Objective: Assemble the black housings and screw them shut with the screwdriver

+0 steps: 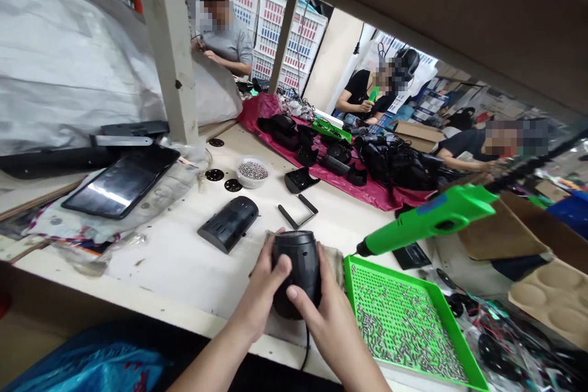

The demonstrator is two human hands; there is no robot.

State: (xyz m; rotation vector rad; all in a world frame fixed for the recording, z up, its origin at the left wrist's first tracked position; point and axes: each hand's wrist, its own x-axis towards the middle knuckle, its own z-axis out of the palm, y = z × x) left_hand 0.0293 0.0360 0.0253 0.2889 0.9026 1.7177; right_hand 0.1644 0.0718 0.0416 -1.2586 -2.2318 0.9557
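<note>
Between my two hands, near the table's front edge, stands a black rounded device housing (301,269) with a cable hanging from its lower end. My left hand (266,282) wraps its left side, thumb across the front. On the other side my right hand (321,294) grips it, thumb also on the front. Beyond the hands lie a black U-shaped bracket (315,208) and a curved black shell (229,222). A green electric screwdriver (427,220) hangs at the right, its tip over the corner of a green tray (459,343) of small screws.
A bowl of small metal parts (252,171) stands behind the shell, near several black discs (233,185). At left lies a tablet (122,182) by a wooden post (172,55). Black parts cover a magenta sheet (381,199) at the back. Co-workers sit beyond. Cardboard trays (551,294) stand right.
</note>
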